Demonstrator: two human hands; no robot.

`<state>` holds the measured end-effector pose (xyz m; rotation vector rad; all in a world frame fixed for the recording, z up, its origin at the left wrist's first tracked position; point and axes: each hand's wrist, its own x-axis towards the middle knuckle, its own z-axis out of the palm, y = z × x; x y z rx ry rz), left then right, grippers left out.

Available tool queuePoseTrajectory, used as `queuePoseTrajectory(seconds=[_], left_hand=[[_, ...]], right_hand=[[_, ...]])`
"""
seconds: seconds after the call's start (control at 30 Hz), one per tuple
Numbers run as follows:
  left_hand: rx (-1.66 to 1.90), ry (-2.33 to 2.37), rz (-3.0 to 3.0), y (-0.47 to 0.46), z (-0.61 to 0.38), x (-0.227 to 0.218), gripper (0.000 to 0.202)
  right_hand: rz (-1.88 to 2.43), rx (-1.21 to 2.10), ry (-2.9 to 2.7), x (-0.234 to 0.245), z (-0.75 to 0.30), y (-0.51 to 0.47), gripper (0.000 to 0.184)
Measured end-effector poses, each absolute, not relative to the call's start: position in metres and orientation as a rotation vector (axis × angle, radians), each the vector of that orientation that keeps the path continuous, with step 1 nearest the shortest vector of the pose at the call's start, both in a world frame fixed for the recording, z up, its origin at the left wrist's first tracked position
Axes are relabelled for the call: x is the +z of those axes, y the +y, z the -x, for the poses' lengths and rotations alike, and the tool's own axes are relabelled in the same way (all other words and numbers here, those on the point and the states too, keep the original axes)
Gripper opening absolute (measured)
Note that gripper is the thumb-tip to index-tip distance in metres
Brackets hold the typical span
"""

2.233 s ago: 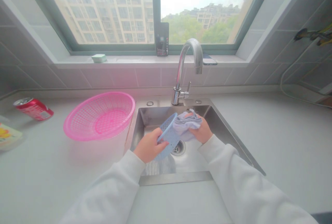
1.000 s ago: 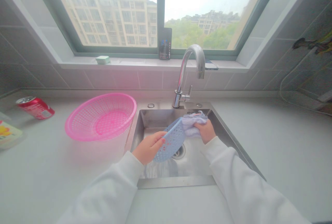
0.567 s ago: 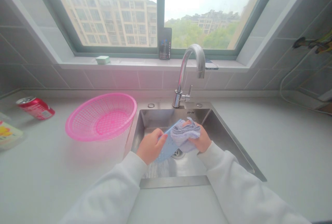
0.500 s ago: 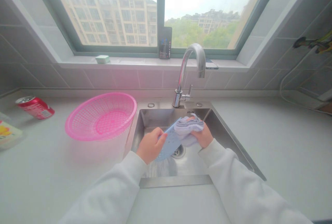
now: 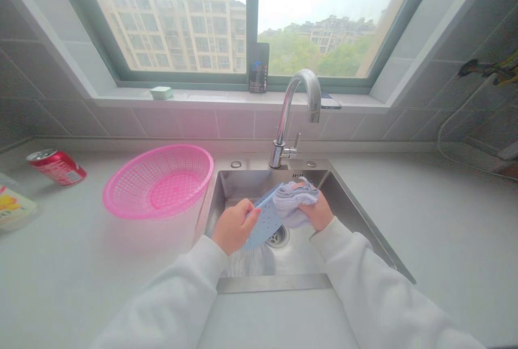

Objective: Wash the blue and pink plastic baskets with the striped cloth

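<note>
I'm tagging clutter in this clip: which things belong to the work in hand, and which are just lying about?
In the work:
Blue perforated basket, held by left hand
Lavender cloth, in right hand at the basket's rim
Sink, beneath both

Apparently just lying about:
Pink basket
Red can
Patterned package
Pale green block
Dark upright device
Flat device

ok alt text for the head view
The left hand grips a blue perforated plastic basket and the right hand holds a bunched lilac cloth against it, over a rectangular steel sink. A round pink mesh basket sits left of it.
</note>
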<state>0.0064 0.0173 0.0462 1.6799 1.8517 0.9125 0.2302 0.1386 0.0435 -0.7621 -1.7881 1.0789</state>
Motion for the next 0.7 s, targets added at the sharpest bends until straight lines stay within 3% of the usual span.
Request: queuePoseTrajectory(seconds=[0.13, 0.37, 0.7], left_hand=[[0.927, 1.865, -1.66, 0.017, -0.005, 0.046, 0.035], [0.905, 1.889, -1.64, 0.018, -0.003, 0.041, 0.034], [0.923, 1.837, -1.64, 0.016, -0.002, 0.045, 0.036]], right_hand=[[0.854, 1.004, -1.739, 0.04, -0.237, 0.153, 0.021], [0.649, 1.149, -1.876, 0.04, -0.22, 0.128, 0.024], [0.812, 1.096, -1.725, 0.04, -0.232, 0.145, 0.026]])
